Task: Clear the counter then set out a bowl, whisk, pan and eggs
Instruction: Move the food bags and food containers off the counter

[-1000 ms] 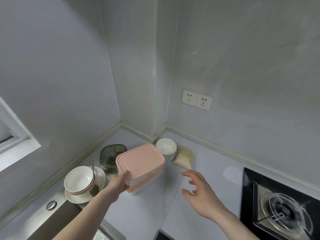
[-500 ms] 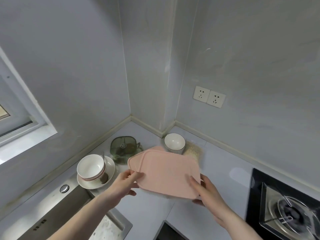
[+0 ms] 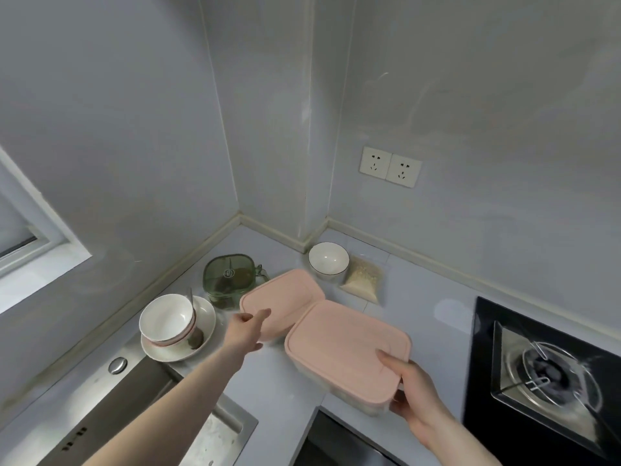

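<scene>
Desk (image 3: 437,317) clearing underway: right hand (image 3: 413,388) grasps the near pink-lidded box (image 3: 346,351) at its 4 o'clock corner; left hand (image 3: 247,326), fingers relaxed, reaches toward the second box (image 3: 279,294) at 10 o'clock. Risk: one-corner grip on smooth plastic could let it tip or slip. Lids matte, rounded rectangles; white bowl (image 3: 327,260) glossy, at 12 o'clock.

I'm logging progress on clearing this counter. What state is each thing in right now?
Near pink-lidded plastic container: lidded, gripped by right hand.
Far pink-lidded plastic container: lidded, on counter, left hand at its edge.
Green transparent lidded jar: closed.
White bowl on saucer: upright, empty.
Small white bowl by the corner: upright, empty.
Clear bag of grains: lying flat.
Gas burner: no flame visible.
</scene>
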Demonstrator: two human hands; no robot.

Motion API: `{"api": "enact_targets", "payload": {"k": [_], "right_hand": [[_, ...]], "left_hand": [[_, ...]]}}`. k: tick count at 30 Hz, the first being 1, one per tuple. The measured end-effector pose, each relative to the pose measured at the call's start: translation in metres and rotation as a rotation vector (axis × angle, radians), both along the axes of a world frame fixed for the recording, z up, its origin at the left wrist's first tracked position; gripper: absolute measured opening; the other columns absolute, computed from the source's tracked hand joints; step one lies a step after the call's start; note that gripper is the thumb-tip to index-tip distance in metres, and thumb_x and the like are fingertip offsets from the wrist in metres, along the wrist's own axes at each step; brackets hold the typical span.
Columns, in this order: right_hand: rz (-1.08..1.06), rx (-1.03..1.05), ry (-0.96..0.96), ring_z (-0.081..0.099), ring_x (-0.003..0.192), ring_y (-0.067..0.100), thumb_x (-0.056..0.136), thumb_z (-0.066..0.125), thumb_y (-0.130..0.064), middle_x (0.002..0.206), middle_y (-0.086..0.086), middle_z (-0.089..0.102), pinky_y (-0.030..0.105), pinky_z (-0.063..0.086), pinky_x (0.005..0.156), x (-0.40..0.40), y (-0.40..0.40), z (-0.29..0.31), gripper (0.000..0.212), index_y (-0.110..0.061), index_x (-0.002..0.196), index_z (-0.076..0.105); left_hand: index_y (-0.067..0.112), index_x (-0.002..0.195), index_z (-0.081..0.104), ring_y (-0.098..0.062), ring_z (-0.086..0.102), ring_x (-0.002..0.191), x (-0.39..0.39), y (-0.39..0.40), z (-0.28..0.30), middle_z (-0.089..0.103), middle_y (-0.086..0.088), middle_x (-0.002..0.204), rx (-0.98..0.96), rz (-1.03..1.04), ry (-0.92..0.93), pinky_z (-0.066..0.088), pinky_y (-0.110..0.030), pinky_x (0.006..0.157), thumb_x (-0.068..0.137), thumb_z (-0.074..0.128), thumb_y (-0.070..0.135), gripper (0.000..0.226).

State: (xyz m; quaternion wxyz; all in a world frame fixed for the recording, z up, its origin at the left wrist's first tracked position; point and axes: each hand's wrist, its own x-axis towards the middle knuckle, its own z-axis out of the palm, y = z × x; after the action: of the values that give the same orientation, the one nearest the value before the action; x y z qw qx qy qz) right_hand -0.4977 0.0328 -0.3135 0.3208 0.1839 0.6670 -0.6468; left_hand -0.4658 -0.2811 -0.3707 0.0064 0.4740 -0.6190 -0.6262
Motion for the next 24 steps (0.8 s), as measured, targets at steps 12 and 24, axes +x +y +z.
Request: {"api": "enact_targets", "payload": {"k": [12,24], "right_hand": [[-0.184,-0.047,0.011,0.064,0.091,0.029,0.08,0.078,-0.032,0.093,0.007,0.077,0.036,0.043,0.073,0.003,0.026,-0.001,0.037,-0.016,0.112,0.07],[-0.192,-0.103,0.021,0.069,0.096,0.03,0.084,0.076,-0.026,0.093,0.005,0.079,0.035,0.053,0.07,0.005,0.016,-0.001,0.031,-0.015,0.112,0.07]], "left_hand": [[0.005,0.116,0.049,-0.034,0.057,0.117,-0.017,-0.013,-0.047,0.056,-0.013,0.12,0.113,-0.008,-0.188,0.051,-0.044,0.093,0.091,0.071,0.045,0.053],[0.009,0.117,0.059,-0.027,0.062,0.109,-0.003,-0.02,-0.044,0.066,-0.005,0.117,0.04,-0.209,-0.295,0.049,-0.041,0.09,0.098,0.061,0.039,0.036]]}}
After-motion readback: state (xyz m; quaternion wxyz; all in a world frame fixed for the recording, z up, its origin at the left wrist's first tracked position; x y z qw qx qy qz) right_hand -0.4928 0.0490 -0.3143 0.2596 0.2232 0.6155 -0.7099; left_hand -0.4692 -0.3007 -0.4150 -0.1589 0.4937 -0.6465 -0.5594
